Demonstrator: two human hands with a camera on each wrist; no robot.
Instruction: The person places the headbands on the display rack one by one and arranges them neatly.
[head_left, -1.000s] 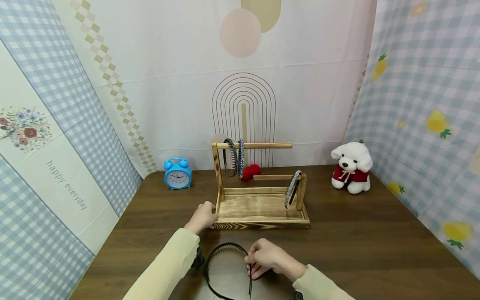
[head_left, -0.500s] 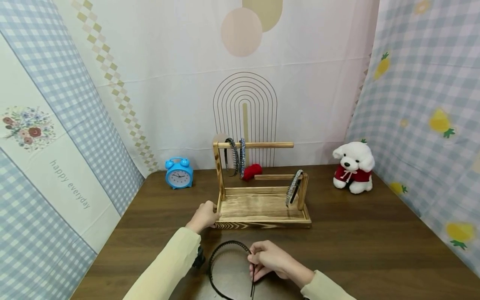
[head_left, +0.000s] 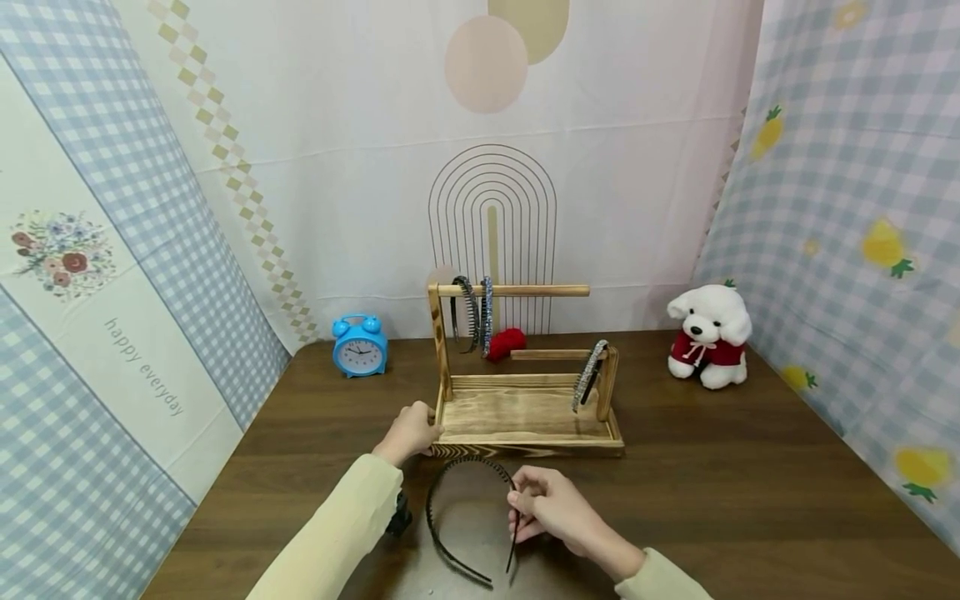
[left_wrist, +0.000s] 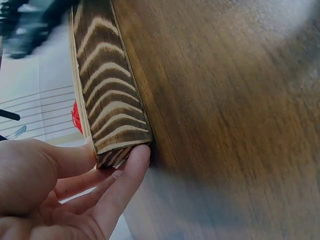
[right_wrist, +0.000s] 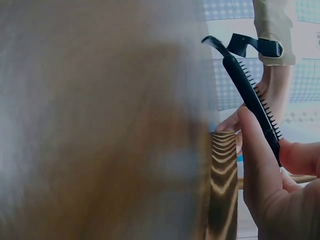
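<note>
My left hand (head_left: pixel 408 432) grips the front left corner of a wooden rack (head_left: pixel 525 451); in the left wrist view the thumb is at the tray's rim and the fingers (left_wrist: pixel 131 175) lie against its end. My right hand (head_left: pixel 558 508) pinches one side of a black toothed headband (head_left: pixel 431 510), its arch away from me and its two ends toward me, in front of the rack. The right wrist view shows this headband (right_wrist: pixel 250 95) edge-on between thumb and fingers. On the rack's upper bar (head_left: pixel 540 291) hang a black headband (head_left: pixel 471 312) and a blue glittery one (head_left: pixel 487 317). A silvery headband (head_left: pixel 588 377) hangs on the lower bar (head_left: pixel 551 354).
A blue alarm clock (head_left: pixel 360 348) stands to the rack's left. At the right back sits a white plush dog (head_left: pixel 708 333) in a red shirt. A red fuzzy thing (head_left: pixel 507 343) lies behind the rack. Patterned cloths (head_left: pixel 360 167) hang around the brown table (head_left: pixel 712 500).
My right hand has raised the black headband a little and moved it toward the rack, so both its ends now show. My left hand keeps its grip on the rack's corner.
</note>
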